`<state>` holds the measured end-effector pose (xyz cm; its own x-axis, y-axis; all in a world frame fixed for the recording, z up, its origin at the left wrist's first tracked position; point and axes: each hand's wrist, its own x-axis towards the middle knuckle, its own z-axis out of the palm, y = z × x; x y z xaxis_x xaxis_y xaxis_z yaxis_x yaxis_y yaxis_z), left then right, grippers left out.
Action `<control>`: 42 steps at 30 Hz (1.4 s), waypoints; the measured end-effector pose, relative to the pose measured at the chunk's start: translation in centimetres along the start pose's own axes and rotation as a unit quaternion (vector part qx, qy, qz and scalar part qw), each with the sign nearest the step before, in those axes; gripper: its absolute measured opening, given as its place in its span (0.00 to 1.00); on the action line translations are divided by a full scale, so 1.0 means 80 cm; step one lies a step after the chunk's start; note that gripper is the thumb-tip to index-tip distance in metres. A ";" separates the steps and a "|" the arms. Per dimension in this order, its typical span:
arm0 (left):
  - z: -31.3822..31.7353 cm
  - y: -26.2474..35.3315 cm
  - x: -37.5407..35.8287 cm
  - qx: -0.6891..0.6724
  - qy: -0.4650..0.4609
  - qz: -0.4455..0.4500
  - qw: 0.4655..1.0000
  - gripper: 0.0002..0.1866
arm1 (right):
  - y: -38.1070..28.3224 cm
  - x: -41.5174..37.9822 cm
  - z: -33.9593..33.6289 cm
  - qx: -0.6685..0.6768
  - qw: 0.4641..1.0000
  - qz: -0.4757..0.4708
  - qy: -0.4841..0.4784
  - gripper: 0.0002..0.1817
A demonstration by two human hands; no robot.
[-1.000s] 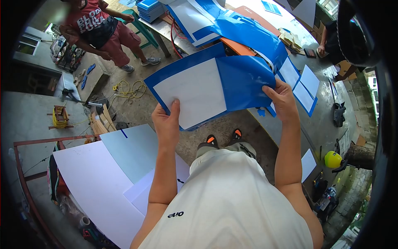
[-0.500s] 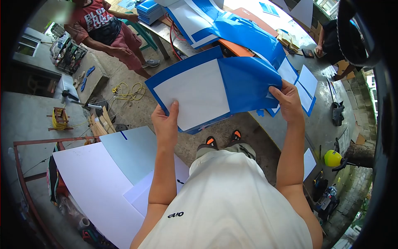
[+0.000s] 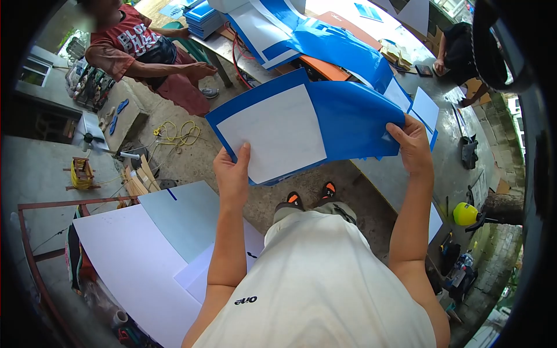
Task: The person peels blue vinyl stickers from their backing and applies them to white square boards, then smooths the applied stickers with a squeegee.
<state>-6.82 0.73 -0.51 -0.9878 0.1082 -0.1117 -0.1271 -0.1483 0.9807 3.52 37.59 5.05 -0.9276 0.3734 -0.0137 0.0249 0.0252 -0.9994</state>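
Observation:
A white rectangular panel (image 3: 278, 133) with blue glossy sheet around its edges is held up in front of me. My left hand (image 3: 233, 174) grips its lower left edge, thumb on the white face and the fingers behind. From the panel's right side a wide flap of blue sheet (image 3: 351, 119) stretches out. My right hand (image 3: 411, 142) pinches the far end of that flap, thumb in front. The flap looks fairly taut between my hands. What the back of the panel looks like is hidden.
The worktable (image 3: 383, 180) carries more blue sheet (image 3: 336, 46), white panels (image 3: 426, 107) and a stack of blue-edged boards (image 3: 203, 20). A person in a red shirt (image 3: 136, 40) stands at left; another person's hand (image 3: 439, 65) is at right. Large white boards (image 3: 133, 249) lie at lower left.
My right hand has moved slightly right and down, and the blue flap looks flatter and more stretched. The person in red has brought a forearm across the body.

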 end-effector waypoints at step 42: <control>0.592 -0.301 0.235 -0.008 -0.146 -0.049 0.988 0.17 | 0.036 -0.413 -0.343 -0.021 0.828 0.115 0.549 0.12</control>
<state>-18.08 52.88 -18.60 -0.9026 0.4023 -0.1533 -0.2251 -0.1373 0.9646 44.42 50.75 3.56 0.0009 0.9899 -0.1415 0.1885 -0.1392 -0.9722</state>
